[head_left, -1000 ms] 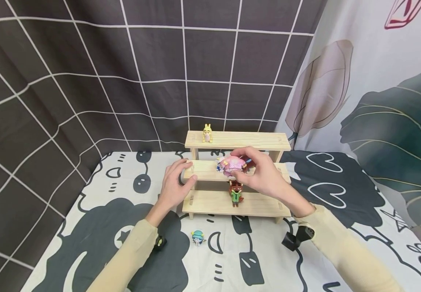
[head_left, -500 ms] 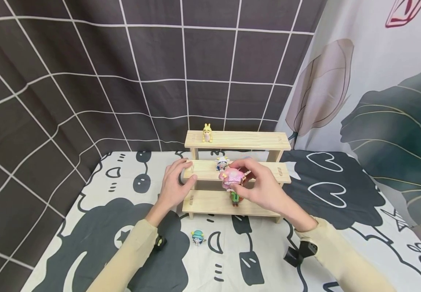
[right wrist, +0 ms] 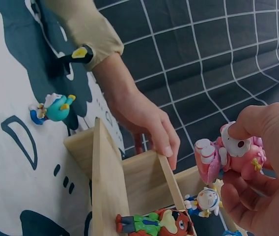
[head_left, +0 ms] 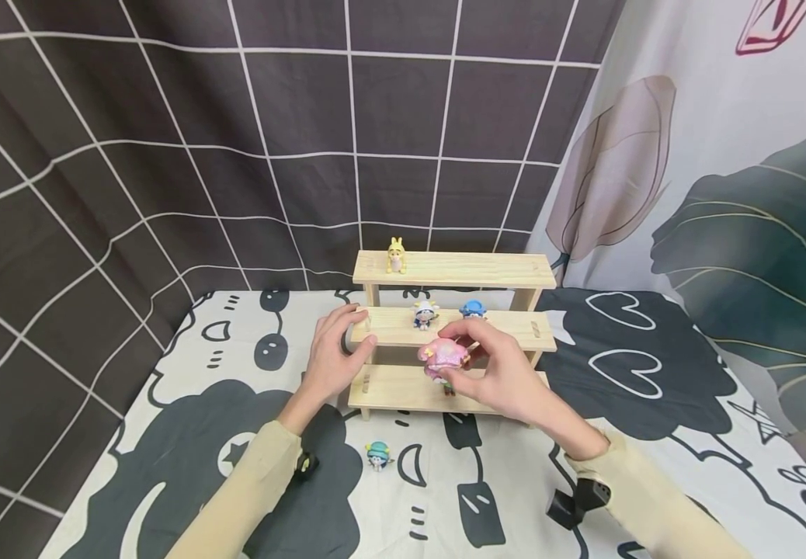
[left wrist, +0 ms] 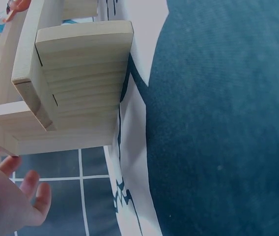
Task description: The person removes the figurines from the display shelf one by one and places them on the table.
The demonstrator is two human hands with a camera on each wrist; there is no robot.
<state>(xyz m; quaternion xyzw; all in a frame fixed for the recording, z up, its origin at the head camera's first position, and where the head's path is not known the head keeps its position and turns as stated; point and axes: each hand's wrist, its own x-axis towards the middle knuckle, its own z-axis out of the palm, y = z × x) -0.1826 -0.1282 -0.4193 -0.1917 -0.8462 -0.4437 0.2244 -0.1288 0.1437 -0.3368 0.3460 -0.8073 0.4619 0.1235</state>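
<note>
My right hand (head_left: 501,369) pinches a pink figurine (head_left: 442,353) between thumb and fingers, in front of the middle board of a three-tier wooden shelf (head_left: 389,388). In the right wrist view the pink figurine (right wrist: 237,150) shows a white face. My left hand (head_left: 333,353) grips the left end of the middle board, thumb at its front. A figurine in a white horned hat (head_left: 424,314) and one in a blue hat (head_left: 473,309) stand on that board. On the lowest board a fox figurine (right wrist: 152,222) in green is mostly hidden in the head view.
A yellow eared figurine (head_left: 396,256) sits at the left of the top board. In front of the shelf, a teal-hatted figurine (head_left: 378,455) stands on the patterned cloth (head_left: 431,481). A dark grid curtain (head_left: 305,186) hangs close behind.
My right hand has drawn the pink figurine down and forward from the middle board, uncovering the white-hatted and blue-hatted figurines and covering most of the fox. My left hand has stayed put.
</note>
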